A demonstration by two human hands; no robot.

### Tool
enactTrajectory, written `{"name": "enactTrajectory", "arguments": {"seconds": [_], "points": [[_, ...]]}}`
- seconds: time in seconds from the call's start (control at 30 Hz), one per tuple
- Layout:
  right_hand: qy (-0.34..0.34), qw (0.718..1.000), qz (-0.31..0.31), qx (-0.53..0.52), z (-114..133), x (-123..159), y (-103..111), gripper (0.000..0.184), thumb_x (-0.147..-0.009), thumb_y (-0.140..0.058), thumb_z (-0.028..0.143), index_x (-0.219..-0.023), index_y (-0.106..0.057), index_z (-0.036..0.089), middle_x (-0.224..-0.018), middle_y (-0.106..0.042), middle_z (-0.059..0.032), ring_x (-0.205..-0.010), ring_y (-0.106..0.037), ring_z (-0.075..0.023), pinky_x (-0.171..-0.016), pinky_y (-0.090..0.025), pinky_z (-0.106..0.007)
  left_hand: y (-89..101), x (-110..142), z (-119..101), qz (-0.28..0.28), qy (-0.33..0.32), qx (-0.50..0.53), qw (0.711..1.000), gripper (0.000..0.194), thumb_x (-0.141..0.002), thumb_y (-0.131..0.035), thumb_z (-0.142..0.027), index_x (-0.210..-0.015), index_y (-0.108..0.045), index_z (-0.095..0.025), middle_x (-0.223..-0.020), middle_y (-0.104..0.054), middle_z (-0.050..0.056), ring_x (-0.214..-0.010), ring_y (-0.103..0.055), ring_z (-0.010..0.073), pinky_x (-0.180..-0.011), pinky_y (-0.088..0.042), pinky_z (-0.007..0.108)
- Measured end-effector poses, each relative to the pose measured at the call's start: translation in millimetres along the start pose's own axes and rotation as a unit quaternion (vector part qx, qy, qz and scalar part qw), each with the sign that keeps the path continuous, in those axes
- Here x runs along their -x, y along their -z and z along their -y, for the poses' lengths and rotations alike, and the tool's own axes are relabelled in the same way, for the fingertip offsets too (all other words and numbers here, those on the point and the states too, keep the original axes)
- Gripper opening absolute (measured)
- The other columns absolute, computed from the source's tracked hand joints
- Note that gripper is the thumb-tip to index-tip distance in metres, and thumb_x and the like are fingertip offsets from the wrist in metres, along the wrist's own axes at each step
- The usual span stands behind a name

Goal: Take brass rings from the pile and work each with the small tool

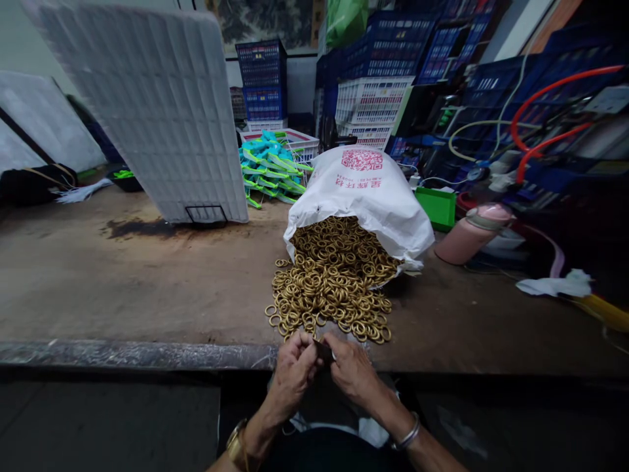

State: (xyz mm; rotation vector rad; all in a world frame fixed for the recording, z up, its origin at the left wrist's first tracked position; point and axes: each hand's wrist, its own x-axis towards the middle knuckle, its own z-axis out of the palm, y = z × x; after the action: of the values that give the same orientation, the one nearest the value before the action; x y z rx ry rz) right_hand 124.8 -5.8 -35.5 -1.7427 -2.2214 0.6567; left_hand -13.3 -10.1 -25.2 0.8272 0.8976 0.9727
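Both hands meet at the table's front edge, just below a heap of gold-coloured rings (329, 288). My left hand (293, 370) is closed, its thumb and fingers pinched together; whatever lies between them is hidden. Opposite it, my right hand (352, 372) is closed too, with its fingertips pressed on something small. A dark piece (323, 352) shows in the gap between the hands, too small and dim to name. The rings spill out of the mouth of a white woven sack (363, 196) that lies on its side with red printing on top.
On the brown table (122, 288) a white ribbed panel (162, 118) stands upright at left. Blue-and-green plastic parts (272, 167) are piled behind the sack. At right are a pink bottle (472, 233), a green tray (436, 208) and orange hoses (528, 108); crates (376, 98) are stacked behind.
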Motion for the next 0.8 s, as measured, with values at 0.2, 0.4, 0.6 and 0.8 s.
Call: {"name": "enactTrajectory", "arguments": {"seconds": [0.2, 0.4, 0.6, 0.8], "points": [[-0.080, 0.996, -0.009, 0.049, -13, -8, 3, 0.029, -0.067, -0.038, 0.005, -0.089, -0.053, 0.018, -0.069, -0.061, -0.0029, -0.062, -0.053, -0.0141, -0.054, -0.025, -0.023, 0.1, 16, -10, 0.057, 0.011, -0.002, 0.998, 0.026, -0.076, -0.055, -0.040, -0.073, -0.045, -0.017, -0.055, -0.048, -0.005, -0.038, -0.031, 0.0020, -0.038, -0.019, 0.016], [-0.016, 0.997, -0.068, -0.031, 2, -13, 0, 0.030, -0.067, -0.039, 0.003, -0.088, -0.051, 0.019, -0.080, -0.063, -0.0029, -0.072, -0.056, -0.0139, -0.063, -0.032, -0.021, 15.4, 20, -18, -0.016, 0.058, 0.128, 0.990, 0.026, -0.074, -0.058, -0.040, -0.072, -0.047, -0.016, -0.064, -0.051, -0.003, -0.042, -0.035, 0.0025, -0.035, -0.020, 0.014], [-0.041, 0.995, -0.094, -0.014, 14, -28, -6, 0.015, -0.078, -0.046, 0.020, -0.092, -0.050, 0.020, -0.077, -0.064, -0.0037, -0.069, -0.059, -0.0165, -0.058, -0.030, -0.023, 25.8, 16, -20, -0.065, 0.037, 0.166, 0.983, 0.024, -0.069, -0.062, -0.035, -0.073, -0.050, -0.015, -0.072, -0.058, 0.001, -0.049, -0.047, 0.0064, -0.036, -0.029, 0.015], [-0.076, 0.993, -0.075, 0.052, 14, -34, -8, 0.022, -0.072, -0.050, 0.013, -0.093, -0.051, 0.021, -0.074, -0.064, -0.0031, -0.067, -0.059, -0.0170, -0.056, -0.026, -0.024, 27.8, 10, -21, -0.059, 0.051, 0.208, 0.975, 0.028, -0.068, -0.062, -0.031, -0.089, -0.051, -0.018, -0.066, -0.059, 0.000, -0.049, -0.051, 0.0086, -0.039, -0.032, 0.016]]}}
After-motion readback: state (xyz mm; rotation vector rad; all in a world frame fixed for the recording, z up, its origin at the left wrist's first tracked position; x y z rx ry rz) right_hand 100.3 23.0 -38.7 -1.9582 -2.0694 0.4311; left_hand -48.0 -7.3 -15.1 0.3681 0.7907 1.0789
